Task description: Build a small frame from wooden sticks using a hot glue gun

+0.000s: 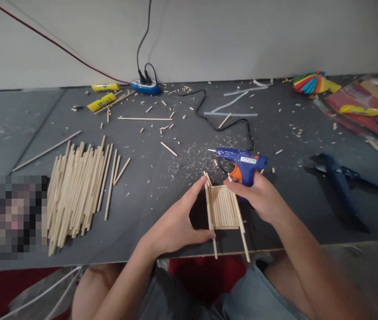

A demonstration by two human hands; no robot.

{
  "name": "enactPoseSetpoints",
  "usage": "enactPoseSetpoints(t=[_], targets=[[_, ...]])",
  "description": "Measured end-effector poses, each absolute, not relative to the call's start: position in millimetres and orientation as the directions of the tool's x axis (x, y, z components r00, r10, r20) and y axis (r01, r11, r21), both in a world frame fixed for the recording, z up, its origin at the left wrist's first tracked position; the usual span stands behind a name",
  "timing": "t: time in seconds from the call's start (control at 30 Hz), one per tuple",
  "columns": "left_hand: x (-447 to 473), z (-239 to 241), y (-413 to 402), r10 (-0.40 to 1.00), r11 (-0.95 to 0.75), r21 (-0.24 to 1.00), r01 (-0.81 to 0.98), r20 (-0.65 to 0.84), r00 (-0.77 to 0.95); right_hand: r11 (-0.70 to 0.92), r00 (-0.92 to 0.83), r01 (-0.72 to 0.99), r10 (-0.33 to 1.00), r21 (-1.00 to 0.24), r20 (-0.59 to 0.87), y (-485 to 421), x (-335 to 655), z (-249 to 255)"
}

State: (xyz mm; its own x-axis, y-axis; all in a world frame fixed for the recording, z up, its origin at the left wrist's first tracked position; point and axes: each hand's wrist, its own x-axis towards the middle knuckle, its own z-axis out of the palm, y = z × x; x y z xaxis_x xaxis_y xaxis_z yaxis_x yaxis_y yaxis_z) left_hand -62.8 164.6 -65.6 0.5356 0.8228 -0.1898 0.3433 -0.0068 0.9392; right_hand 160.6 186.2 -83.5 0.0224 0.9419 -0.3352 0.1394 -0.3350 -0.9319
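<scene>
A small frame of light wooden sticks (224,206) is at the table's front edge, its middle filled with sticks side by side and two long sticks reaching toward me. My left hand (178,220) grips its left side, thumb near the lower end and fingertips at the top. My right hand (264,195) has its thumb and fingers at the frame's upper right corner. Right behind that hand lies a blue glue gun (242,162) with an orange trigger, its nozzle pointing left; whether the hand touches its handle I cannot tell.
Left lies a pile of wooden sticks (75,195). A blue power socket (145,86) sits by the wall, with yellow tubes (102,102) beside it. Clear glue sticks (231,114) lie behind the glue gun's cord. A dark cutter tool (342,191) rests right, below coloured sticks (312,83).
</scene>
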Motion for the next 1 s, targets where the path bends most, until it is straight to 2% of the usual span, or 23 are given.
enactPoseSetpoints(t=[0.33, 0.57, 0.83, 1.0], targets=[[-63.0, -62.4, 164.6, 0.815, 0.0, 0.937, 0.349, -0.202, 0.543, -0.345, 0.016, 0.121, 0.938, -0.931, -0.345, 186.4, 159.7, -80.9], [-63.2, -63.7, 163.8, 0.823, 0.024, 0.958, 0.286, -0.181, 0.539, -0.338, 0.028, 0.121, 0.941, -0.933, -0.338, 186.1, 159.3, -81.5], [-64.5, -61.2, 165.7, 0.809, -0.014, 0.933, 0.36, -0.201, 0.553, -0.32, 0.05, 0.147, 0.947, -0.936, -0.316, 185.8, 158.9, -82.3], [-64.4, -63.9, 164.2, 0.81, -0.021, 0.96, 0.279, -0.147, 0.567, -0.312, 0.038, 0.082, 0.95, -0.947, -0.31, 185.9, 156.9, -80.3]])
